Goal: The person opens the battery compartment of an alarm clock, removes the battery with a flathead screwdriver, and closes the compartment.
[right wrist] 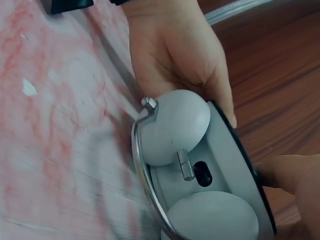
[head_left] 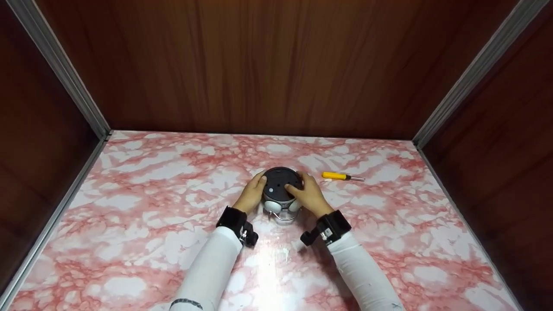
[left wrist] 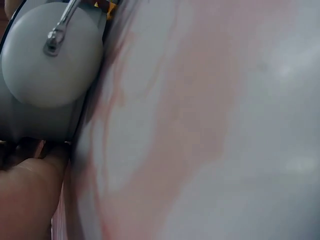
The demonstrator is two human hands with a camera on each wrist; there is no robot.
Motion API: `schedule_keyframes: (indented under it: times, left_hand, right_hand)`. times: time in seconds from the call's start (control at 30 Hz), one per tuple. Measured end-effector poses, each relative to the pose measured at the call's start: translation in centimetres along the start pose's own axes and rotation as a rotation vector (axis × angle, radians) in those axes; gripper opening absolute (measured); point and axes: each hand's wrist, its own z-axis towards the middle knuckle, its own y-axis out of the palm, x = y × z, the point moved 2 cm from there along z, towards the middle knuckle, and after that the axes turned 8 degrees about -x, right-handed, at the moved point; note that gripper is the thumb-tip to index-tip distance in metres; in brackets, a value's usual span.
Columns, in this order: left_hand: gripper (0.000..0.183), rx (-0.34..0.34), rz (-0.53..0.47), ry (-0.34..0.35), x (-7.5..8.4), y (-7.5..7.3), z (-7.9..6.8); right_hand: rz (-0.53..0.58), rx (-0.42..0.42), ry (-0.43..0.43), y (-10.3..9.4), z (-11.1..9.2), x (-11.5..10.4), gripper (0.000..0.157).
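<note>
- Twin-bell clock (head_left: 279,176), grey body, held btwn both hands approx. mid-counter, a bit nearer the back wall than the person; black round back faces up, bells toward the person. Can't tell if it's touching the counter or held just above.
- Bells (head_left: 272,207): two pale grey domes side by side on the clock's rim; a small metal hammer (right wrist: 186,167) stands btwn them, next to a dark slot (right wrist: 203,173) in the body.
- Thin shiny handle (right wrist: 144,170) arcs across from bell to bell.
- L hand (head_left: 252,193): holding the clock, wrapped on its left side, thumb up by the black rim.
- R hand (head_left: 313,197): holding it too, from the right side, thumb (head_left: 291,188) lying over the black back.
- Screwdriver (head_left: 343,176), yellow handle w/ metal shaft, lies on the counter just past the R hand, shaft pointing right, touching neither hand nor clock.
- Both wrists wear black camera mounts (head_left: 233,219); arms in white sleeves (head_left: 211,263), dark mark on the L one nr the bottom edge.
- Counter (head_left: 151,242): red-and-white marbled top, bright glare in front of the clock.
- Around it: brown wood-grain walls (head_left: 259,65), grey metal strips (head_left: 65,69) at the corners.
</note>
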Motion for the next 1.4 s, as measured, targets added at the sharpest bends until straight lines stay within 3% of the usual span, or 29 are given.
schedule_keyframes:
  times: [0.3, 0.47, 0.6, 0.87, 1.13, 1.4]
  left_hand:
    - [0.046, -0.017, 0.053, -0.001, 0.0, 0.8, 0.3]
    - [0.046, -0.02, 0.072, 0.005, -0.3, 0.8, 0.1]
    - [0.046, -0.024, 0.082, 0.013, -0.5, 0.7, 0.0]
    - [0.045, -0.037, 0.108, 0.039, -0.3, 0.2, 0.2]
    - [0.046, -0.034, 0.114, 0.021, 0.0, -0.2, 0.3]
    - [0.044, -0.023, 0.111, 0.043, -0.1, -0.2, 0.3]
  right_hand:
    - [-0.146, -0.025, -0.318, -0.3, 2.5, 0.7, 0.052]
    - [-0.244, -0.078, -0.416, -0.1, 3.1, 0.5, 0.046]
    - [-0.274, -0.08, -0.444, 0.3, 3.2, 0.4, 0.044]
    - [-0.31, 0.032, -0.512, 0.7, 3.0, 0.1, 0.033]
    - [-0.34, 0.055, -0.44, 1.2, 2.8, -0.8, 0.035]
    - [-0.334, 0.039, -0.438, 1.5, 3.1, -1.2, 0.038]
